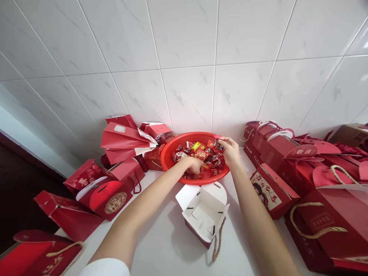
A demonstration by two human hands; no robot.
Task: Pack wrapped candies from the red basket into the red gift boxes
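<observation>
A red plastic basket (166, 153) holds many small wrapped candies (201, 154), mostly red, one yellow. My left hand (196, 165) reaches down into it, fingers curled among the candies; the fingertips and anything in them are hidden. At the basket's right rim, my right hand (230, 150) pinches a small red wrapped candy (218, 137) between thumb and fingers. In front of the basket, between my forearms, stands an open gift box (207, 214) with a white inside, flaps spread and a rope handle hanging at its right side. I see nothing inside it.
Red gift boxes (116, 195) crowd the left of the white table (161, 245), with folded flat red cartons (126, 140) behind them. More red boxes (324, 222) with rope handles line the right. A tiled wall (186, 88) rises behind the basket.
</observation>
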